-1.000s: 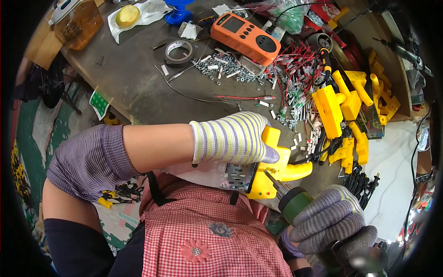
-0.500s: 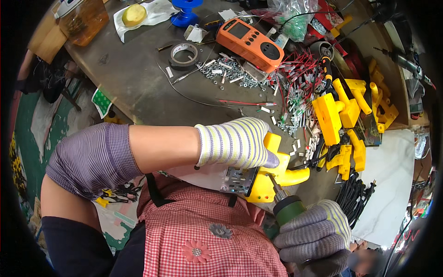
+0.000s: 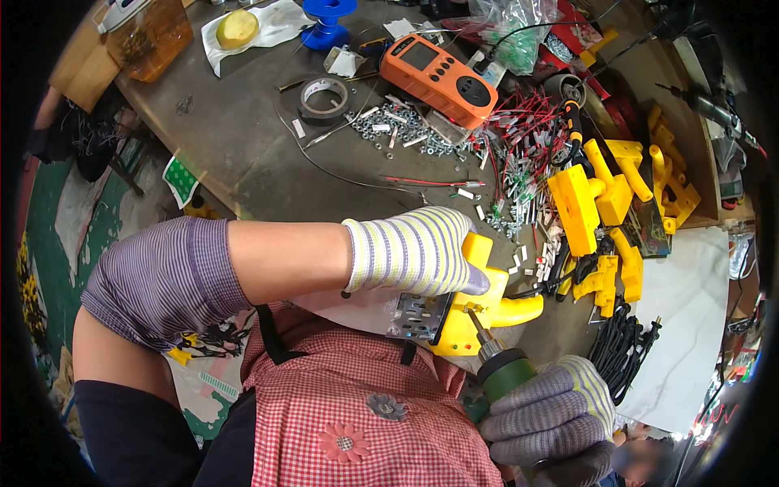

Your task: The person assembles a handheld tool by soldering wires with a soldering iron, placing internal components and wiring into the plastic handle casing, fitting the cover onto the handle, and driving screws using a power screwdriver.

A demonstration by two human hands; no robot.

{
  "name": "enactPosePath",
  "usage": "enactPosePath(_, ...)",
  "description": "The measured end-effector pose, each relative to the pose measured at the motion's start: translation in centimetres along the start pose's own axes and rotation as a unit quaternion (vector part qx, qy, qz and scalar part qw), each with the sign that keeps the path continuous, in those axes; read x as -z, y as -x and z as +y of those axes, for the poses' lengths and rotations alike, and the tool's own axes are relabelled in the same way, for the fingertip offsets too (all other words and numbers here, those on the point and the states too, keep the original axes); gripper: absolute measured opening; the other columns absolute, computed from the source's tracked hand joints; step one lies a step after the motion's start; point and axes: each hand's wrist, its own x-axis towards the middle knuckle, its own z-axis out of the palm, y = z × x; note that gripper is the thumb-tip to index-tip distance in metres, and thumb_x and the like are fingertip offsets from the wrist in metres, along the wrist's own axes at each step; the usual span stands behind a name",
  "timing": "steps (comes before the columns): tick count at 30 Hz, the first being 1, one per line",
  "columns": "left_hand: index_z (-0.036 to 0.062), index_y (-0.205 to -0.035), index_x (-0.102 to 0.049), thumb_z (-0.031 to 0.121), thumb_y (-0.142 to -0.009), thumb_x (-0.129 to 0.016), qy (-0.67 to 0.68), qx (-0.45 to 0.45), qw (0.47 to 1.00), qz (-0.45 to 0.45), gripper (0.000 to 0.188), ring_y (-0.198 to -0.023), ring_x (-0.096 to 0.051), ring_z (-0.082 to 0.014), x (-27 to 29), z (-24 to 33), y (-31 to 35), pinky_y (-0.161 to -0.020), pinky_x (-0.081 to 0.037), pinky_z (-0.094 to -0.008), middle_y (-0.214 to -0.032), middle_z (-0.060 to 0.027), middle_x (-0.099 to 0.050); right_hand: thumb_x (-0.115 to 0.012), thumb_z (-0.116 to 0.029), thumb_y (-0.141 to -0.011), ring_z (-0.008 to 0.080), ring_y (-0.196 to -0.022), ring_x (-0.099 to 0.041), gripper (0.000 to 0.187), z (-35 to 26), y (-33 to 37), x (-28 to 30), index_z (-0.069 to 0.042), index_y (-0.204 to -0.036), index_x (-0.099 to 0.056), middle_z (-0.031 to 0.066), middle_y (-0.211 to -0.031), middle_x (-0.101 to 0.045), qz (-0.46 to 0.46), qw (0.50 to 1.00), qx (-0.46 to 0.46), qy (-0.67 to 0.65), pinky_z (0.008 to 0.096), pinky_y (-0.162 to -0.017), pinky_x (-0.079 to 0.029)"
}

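Note:
My left hand (image 3: 418,250), in a striped work glove, is closed on a yellow plastic tool body (image 3: 457,329); its thumb presses on the top and the other fingers are hidden. A perforated metal plate (image 3: 419,315) joins the body's left side, and a yellow handle points right. My gloved right hand (image 3: 552,418) wraps round a green and black power screwdriver (image 3: 505,372). The driver's bit meets the face of the yellow body near a small brass-coloured part (image 3: 474,308). Whether a screw sits under the tip I cannot make out.
Beyond my hands lie loose nuts (image 3: 395,122), red-wired parts (image 3: 527,130), an orange meter (image 3: 438,79) and a tape roll (image 3: 324,99). Yellow housings (image 3: 576,209) are piled at the right, above coiled black power cords (image 3: 623,351). A blue spool (image 3: 329,24) stands at the back.
Almost nothing differs. The screwdriver and my right hand have shifted very slightly, the bit still against the yellow body; my left hand keeps its place.

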Motion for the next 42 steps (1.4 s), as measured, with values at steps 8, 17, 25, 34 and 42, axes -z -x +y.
enactPosePath(8, -0.0059, -0.124, -0.060, 0.038, -0.080, -0.082, 0.026, 0.012, 0.999, -0.016, 0.066, -0.098, -0.070, -0.0287, 0.3, -0.3, 0.3, -0.088, -0.054, -0.0369, -0.107, -0.0198, -0.072, -0.059, -0.018, -0.094, 0.0292, -0.056, -0.065, 0.014, 1.7, 1.1, -0.2, -0.009, -0.085, -0.052, 0.0141, -0.069, -0.065, -0.002, 0.998, 0.061, -0.022, 0.0414, -0.050, -0.055)
enactPosePath(17, -0.0055, -0.128, -0.055, 0.028, -0.073, -0.089, 0.031, -0.026, 0.998, -0.050, 0.073, -0.102, -0.069, -0.0242, 0.6, -0.2, 0.5, -0.093, -0.054, -0.0348, -0.110, -0.0173, -0.071, -0.054, -0.022, -0.098, 0.0314, -0.061, -0.070, 0.018, 2.1, -0.3, 3.4, -0.005, -0.092, -0.053, 0.0193, -0.075, -0.069, -0.146, 0.982, 0.085, -0.082, 0.0437, -0.054, -0.059)
enactPosePath(25, -0.0063, -0.129, -0.055, 0.022, -0.070, -0.087, 0.042, -0.018, 0.999, -0.030, 0.073, -0.099, -0.070, -0.0250, 0.2, 0.3, 0.9, -0.091, -0.054, -0.0354, -0.107, -0.0178, -0.072, -0.053, -0.012, -0.099, 0.0376, -0.068, -0.073, 0.013, 2.5, -0.8, 5.2, -0.001, -0.104, -0.049, 0.0268, -0.082, -0.071, -0.300, 0.939, 0.037, -0.164, 0.0483, -0.060, -0.062)
enactPosePath(34, -0.0091, -0.148, -0.035, 0.023, -0.072, -0.089, 0.086, -0.046, 0.994, -0.054, 0.098, -0.109, -0.067, -0.0237, 0.6, -0.1, 1.1, -0.097, -0.052, -0.0343, -0.116, -0.0205, -0.069, -0.054, -0.014, -0.098, 0.0360, -0.069, -0.074, 0.017, 2.1, -1.0, 4.9, -0.002, -0.110, -0.049, 0.0260, -0.084, -0.072, -0.302, 0.942, 0.046, -0.139, 0.0480, -0.061, -0.062)
enactPosePath(42, -0.0080, -0.148, -0.035, 0.021, -0.073, -0.089, 0.091, -0.060, 0.992, -0.069, 0.097, -0.107, -0.068, -0.0231, 1.0, 0.0, 1.1, -0.095, -0.053, -0.0334, -0.116, -0.0193, -0.069, -0.053, -0.019, -0.099, 0.0348, -0.068, -0.074, 0.025, 2.3, -0.7, 4.8, 0.000, -0.114, -0.048, 0.0249, -0.084, -0.072, -0.288, 0.946, 0.066, -0.131, 0.0466, -0.061, -0.062)
